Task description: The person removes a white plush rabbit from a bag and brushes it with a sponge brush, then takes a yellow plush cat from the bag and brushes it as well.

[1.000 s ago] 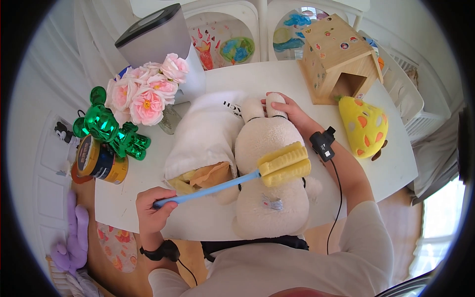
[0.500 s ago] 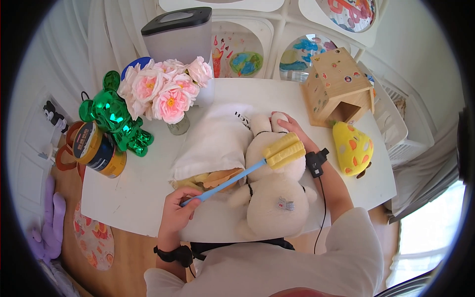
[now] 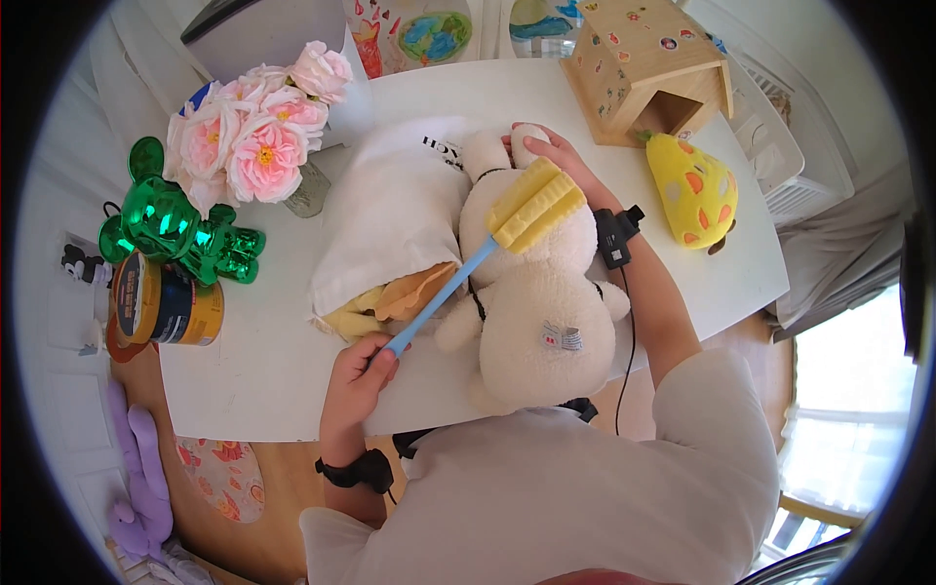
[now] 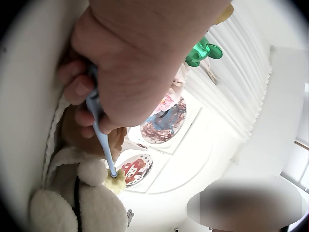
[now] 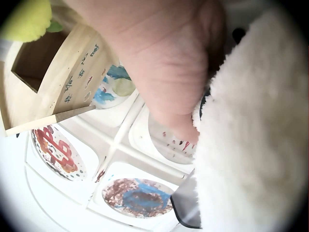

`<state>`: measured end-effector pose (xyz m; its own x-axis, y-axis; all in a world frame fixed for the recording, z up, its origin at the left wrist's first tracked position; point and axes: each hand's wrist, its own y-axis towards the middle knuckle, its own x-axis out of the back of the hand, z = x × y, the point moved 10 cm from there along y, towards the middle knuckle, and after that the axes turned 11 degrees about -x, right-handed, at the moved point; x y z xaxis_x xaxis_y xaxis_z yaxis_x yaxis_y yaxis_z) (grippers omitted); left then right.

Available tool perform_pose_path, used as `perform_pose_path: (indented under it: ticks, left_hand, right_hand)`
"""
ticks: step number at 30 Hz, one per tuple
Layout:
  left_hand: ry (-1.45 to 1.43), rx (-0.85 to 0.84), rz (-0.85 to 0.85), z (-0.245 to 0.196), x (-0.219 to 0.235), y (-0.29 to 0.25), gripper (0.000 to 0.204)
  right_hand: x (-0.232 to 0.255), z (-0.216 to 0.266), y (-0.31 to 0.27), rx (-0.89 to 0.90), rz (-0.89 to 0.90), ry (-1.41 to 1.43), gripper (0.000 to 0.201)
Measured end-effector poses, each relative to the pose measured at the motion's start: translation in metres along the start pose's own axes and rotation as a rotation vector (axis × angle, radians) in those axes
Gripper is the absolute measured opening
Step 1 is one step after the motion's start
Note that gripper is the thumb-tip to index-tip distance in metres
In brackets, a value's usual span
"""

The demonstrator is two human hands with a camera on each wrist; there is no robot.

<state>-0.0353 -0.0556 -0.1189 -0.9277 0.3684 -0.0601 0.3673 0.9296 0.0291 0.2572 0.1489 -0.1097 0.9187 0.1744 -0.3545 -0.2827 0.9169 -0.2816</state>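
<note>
My left hand (image 3: 356, 385) grips the blue handle of a duster (image 3: 439, 297) with a fluffy yellow head (image 3: 534, 207). In the left wrist view, fingers curl round that handle (image 4: 103, 142). The yellow head overlaps the head of a cream plush toy (image 3: 549, 336), which lies with its tag side up on the table. My right hand (image 3: 551, 151) holds one of the plush toy's ears at the far end, thumb on top. In the right wrist view, white fur (image 5: 256, 130) fills one side and the fingertips are hidden. A white cloth bag (image 3: 380, 214) lies left of the plush.
Yellow and tan items (image 3: 409, 292) show in the bag's mouth. On the table (image 3: 253, 390) stand pink flowers (image 3: 249, 136), a shiny green bear figure (image 3: 180, 219), a yellow tub (image 3: 171, 302), a wooden house (image 3: 648, 73) and a yellow plush (image 3: 692, 192).
The duster's yellow head has moved from the plush toy's middle up over its head, toward the ears. My left hand has come nearer the bag's mouth. My right hand stays on the ear.
</note>
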Motion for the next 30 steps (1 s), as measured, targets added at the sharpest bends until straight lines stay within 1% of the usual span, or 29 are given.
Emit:
perform_pose_path:
  ticks: [3,6,10,16,23,28,30]
  left_hand:
    - [-0.02,0.004,-0.009,0.002,0.003,-0.001,0.024]
    - [-0.019,0.003,-0.014,0.005,0.005,-0.001,0.027]
    - [0.011,-0.004,-0.057,0.006,0.006,-0.002,0.029]
    - [0.017,-0.02,-0.058,0.005,0.006,-0.001,0.03]
    - [0.031,-0.03,-0.056,0.007,0.008,-0.003,0.031]
    - [0.047,-0.04,-0.024,0.008,0.009,-0.002,0.032]
    - [0.059,-0.048,-0.032,0.008,0.01,-0.001,0.032]
  right_hand:
    - [-0.002,0.0,-0.003,-0.025,-0.011,-0.038,0.044]
    - [0.003,-0.005,0.006,-0.014,0.029,0.009,0.045]
    - [0.004,-0.005,0.002,0.003,0.0,-0.024,0.047]
    - [0.003,-0.004,0.0,0.0,-0.014,-0.028,0.046]
    - [0.005,-0.008,0.007,-0.011,0.013,-0.073,0.048]
    - [0.004,-0.005,0.004,0.007,0.017,-0.108,0.049]
    - [0.007,-0.005,0.005,0.026,-0.008,-0.134,0.049]
